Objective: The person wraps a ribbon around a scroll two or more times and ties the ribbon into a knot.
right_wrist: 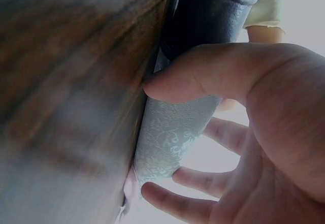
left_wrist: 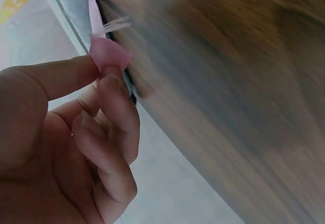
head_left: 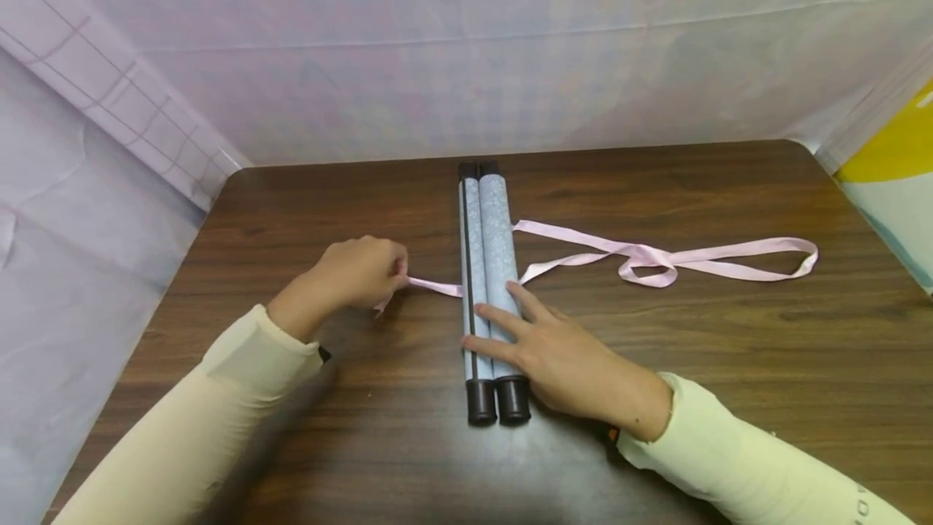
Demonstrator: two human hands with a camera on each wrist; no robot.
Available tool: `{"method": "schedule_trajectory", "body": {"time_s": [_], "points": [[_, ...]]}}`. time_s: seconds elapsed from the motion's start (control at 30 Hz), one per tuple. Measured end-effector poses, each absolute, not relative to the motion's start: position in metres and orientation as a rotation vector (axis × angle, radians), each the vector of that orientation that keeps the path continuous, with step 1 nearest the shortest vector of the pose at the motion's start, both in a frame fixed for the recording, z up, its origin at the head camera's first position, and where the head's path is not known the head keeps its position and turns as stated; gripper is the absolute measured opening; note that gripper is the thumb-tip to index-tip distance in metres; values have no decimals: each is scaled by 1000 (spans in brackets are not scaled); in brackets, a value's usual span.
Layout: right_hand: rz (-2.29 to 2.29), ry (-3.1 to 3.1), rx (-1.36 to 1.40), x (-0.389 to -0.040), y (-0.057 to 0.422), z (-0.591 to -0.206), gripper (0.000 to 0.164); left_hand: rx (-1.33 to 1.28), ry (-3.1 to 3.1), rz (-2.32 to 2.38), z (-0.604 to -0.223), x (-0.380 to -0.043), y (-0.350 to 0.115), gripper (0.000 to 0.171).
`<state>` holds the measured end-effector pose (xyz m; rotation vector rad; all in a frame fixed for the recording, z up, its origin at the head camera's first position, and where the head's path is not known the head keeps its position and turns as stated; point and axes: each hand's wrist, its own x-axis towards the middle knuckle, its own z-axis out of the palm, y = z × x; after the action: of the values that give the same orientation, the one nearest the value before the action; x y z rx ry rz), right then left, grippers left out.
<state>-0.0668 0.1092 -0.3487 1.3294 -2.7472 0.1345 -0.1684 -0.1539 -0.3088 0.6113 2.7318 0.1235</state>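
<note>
A rolled scroll lies lengthwise on the table, its two pale blue patterned rolls side by side with black end knobs. Left of it, my left hand pinches one end of a pink ribbon between thumb and forefinger; the left wrist view shows the folded ribbon tip. This ribbon runs to the scroll's left edge, and pink ribbon also shows on its right; the part between is hidden. My right hand rests over the scroll's near half with fingers spread, thumb against its side.
On the brown wooden table, the ribbon's long loop trails off to the right. Pale sheeting hangs behind the table's back edge. A yellow patch shows beyond the right edge.
</note>
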Motion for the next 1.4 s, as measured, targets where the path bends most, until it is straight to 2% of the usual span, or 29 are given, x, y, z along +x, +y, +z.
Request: {"method": "schedule_trajectory", "body": {"time_s": [0.43,0.77,0.9,1.1,1.4], "points": [[155,-2723,1348,-69,109,-350,87,506,2820,52,-309,-171,-211,15],[138,-2661,1384,-71,109,-352,86,410,2812,7,-311,-176,-231,10],[133,-2654,1377,-71,109,-353,85,439,2854,3,-313,-174,-222,14],[119,-2658,1375,-71,110,-352,86,566,2908,57,-316,-167,-179,37],[143,-2675,1384,-70,110,-353,88,825,2788,141,-324,-167,-117,27]]}}
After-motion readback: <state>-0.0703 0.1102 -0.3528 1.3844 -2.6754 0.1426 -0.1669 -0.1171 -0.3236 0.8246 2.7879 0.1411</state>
